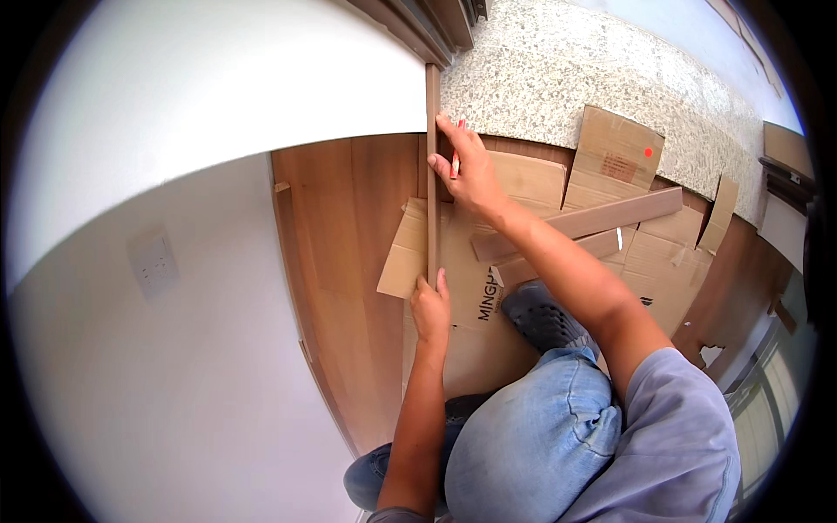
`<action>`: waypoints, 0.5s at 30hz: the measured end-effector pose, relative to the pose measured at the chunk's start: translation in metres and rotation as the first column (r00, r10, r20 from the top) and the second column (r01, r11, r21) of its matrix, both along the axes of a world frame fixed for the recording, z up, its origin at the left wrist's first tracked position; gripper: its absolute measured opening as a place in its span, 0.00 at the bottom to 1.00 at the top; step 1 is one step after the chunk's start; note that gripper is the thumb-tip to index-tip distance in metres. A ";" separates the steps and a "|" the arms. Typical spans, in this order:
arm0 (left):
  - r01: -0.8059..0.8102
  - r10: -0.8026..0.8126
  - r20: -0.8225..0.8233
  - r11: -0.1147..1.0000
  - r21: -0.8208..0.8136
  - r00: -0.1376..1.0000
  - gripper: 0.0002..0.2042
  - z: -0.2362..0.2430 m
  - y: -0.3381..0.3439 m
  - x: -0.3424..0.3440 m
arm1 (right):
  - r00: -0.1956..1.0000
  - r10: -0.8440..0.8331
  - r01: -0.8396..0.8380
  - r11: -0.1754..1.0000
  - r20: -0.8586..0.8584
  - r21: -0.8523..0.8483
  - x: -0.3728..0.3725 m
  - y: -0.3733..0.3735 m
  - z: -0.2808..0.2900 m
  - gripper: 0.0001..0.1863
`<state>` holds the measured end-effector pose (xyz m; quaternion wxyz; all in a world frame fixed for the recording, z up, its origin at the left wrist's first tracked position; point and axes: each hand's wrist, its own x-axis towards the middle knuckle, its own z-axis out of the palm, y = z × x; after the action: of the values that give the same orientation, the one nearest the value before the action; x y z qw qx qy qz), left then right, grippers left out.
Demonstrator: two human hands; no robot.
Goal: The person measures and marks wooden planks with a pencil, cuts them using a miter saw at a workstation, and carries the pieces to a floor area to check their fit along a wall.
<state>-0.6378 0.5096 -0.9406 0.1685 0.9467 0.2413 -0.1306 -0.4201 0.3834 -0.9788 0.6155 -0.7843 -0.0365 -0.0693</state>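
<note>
Blue denim over a bent knee [532, 427] and a grey sleeve [684, 427] are being shown nearest the head camera. Beyond them, a narrow brown strip [433, 213] is being held lengthwise away from the body, beside the end of a white wall [261, 78], its far end being brought up to a brown frame [410, 30]; whether they touch cannot be told. Its near end is being pinched between thumb and fingers by the left hand [431, 309]. By the right hand [473, 174], a red pencil [455, 164] is being gripped while thumb and fingertips are being rested along the strip. Flattened cardboard [471, 349] is being overlain by loose brown boards [610, 213].
</note>
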 end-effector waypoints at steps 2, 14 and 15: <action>-0.004 0.004 -0.006 1.000 0.000 1.000 0.23 0.001 0.001 0.001 | 0.963 0.136 -0.157 0.985 -0.232 -0.072 0.006 -0.017 0.017 0.33; -0.050 0.049 -0.067 0.999 -0.010 0.997 0.27 -0.001 0.004 0.001 | 0.778 0.575 -0.410 0.770 -0.252 0.490 0.067 -0.081 0.023 0.14; -0.044 0.043 -0.059 0.999 -0.006 0.997 0.27 -0.001 0.004 0.001 | 0.750 0.602 -0.415 0.751 -0.275 0.514 0.069 -0.079 0.020 0.13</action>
<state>-0.6372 0.5132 -0.9417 0.1676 0.9364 0.2662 -0.1556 -0.3513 0.3049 -0.9587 0.7567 -0.5859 -0.1037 0.2710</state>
